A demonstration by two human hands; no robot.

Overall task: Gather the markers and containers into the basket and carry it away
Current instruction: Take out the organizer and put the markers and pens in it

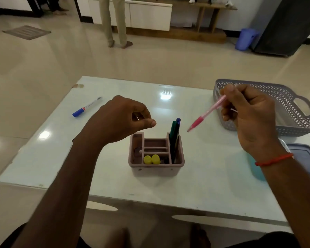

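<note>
A pink desk organiser (156,168) stands in the middle of the white table (115,179), with a green and a blue marker (174,133) upright in its right slot and two yellow caps (151,159) in front. My right hand (249,119) grips a pink pen (207,113), tip pointing down-left above the organiser. My left hand (125,117) hovers just left of and above the organiser, fingers loosely curled with nothing in them. A blue-capped white marker (87,106) lies at the far left. The grey lattice basket (284,97) sits at the right, partly behind my right hand.
A blue-lidded container (302,156) and a teal one (256,169) sit at the table's right edge, half hidden by my right wrist. A person's legs (115,24) stand on the floor beyond the table. A blue bin (245,39) is further back on the right.
</note>
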